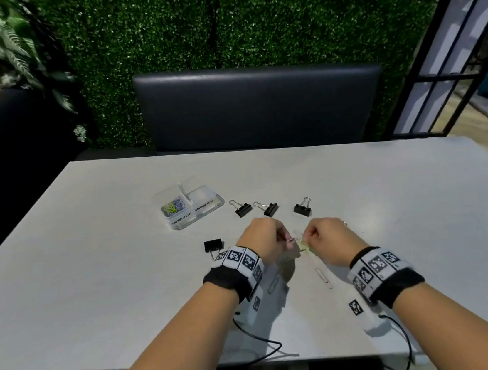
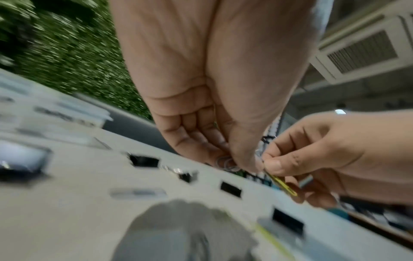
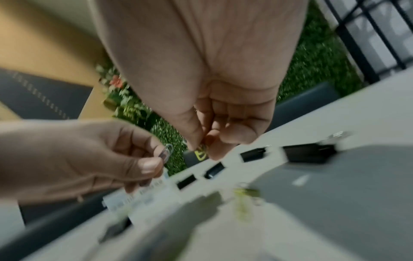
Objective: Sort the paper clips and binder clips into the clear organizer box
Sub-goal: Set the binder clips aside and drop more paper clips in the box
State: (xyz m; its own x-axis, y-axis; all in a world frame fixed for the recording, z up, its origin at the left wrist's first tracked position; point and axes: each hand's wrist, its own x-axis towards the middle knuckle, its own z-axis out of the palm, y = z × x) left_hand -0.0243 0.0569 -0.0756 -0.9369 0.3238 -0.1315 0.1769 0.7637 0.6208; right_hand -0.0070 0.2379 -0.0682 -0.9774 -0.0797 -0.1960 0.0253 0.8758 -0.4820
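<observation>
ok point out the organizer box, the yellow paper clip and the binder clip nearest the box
organizer box (image 1: 206, 212), head view, on its front wall.
yellow paper clip (image 2: 282, 184), left wrist view, on its wire below the right thumb.
binder clip nearest the box (image 1: 243, 210), head view, on its black body.

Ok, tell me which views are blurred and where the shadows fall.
Head view: mostly sharp, edges smeared; hand shadows lie on the table beneath the wrists. Left wrist view: binder clips and table streaked by motion blur. Right wrist view: likewise blurred, with a broad grey shadow on the table.
</observation>
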